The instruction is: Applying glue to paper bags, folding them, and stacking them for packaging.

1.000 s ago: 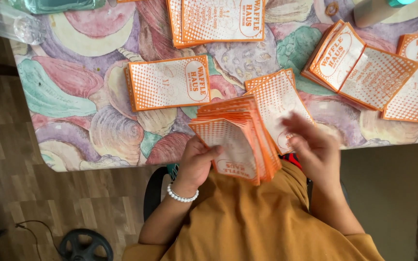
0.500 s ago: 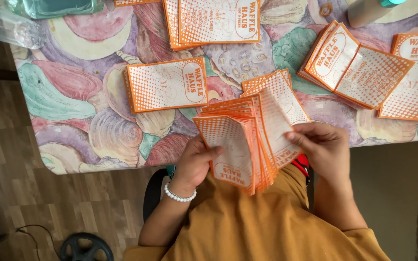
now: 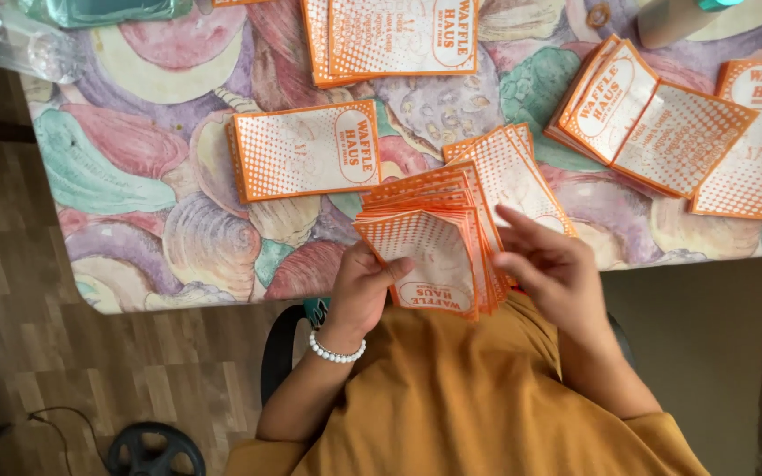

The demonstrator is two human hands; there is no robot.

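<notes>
Fingers of the left hand [image 3: 362,295] clasp a fanned stack of orange paper sleeves [image 3: 434,251], long axis pointing tableward; right hand [image 3: 550,269] loose beside.

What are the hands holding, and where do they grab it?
The left hand grips the fanned stack of orange-and-white paper bags at its lower left corner; the right hand touches its right edge.
</notes>
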